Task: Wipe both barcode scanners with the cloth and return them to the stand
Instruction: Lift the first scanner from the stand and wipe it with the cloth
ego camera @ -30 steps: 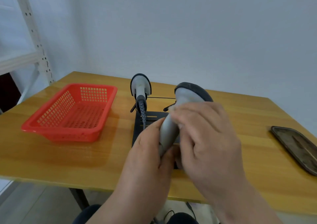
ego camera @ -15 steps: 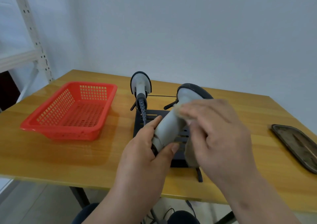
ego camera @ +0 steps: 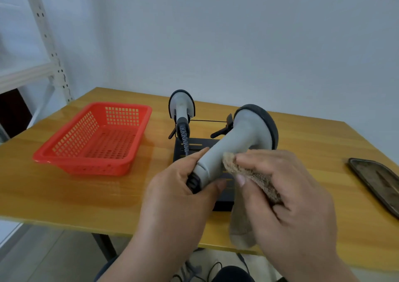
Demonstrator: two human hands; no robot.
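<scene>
My left hand (ego camera: 179, 197) grips the lower end of a grey barcode scanner (ego camera: 233, 143), which tilts up to the right with its black-rimmed head over the table. My right hand (ego camera: 287, 197) holds a beige cloth (ego camera: 248, 173) pressed against the scanner's handle; part of the cloth hangs down below the hand. A second grey scanner (ego camera: 181, 106) sits upright in the left cradle of the black stand (ego camera: 198, 145), its coiled cable running down. The stand's right cradle (ego camera: 224, 128) holds nothing.
A red plastic basket (ego camera: 97, 139) stands on the wooden table (ego camera: 75, 191) to the left of the stand. A dark flat tray (ego camera: 375, 178) lies at the right edge. A white metal shelf (ego camera: 43, 44) rises behind the table's left corner.
My right hand with the cloth has slid down from the scanner's head to its handle. The head is now uncovered, and the scanner has tilted further to the right.
</scene>
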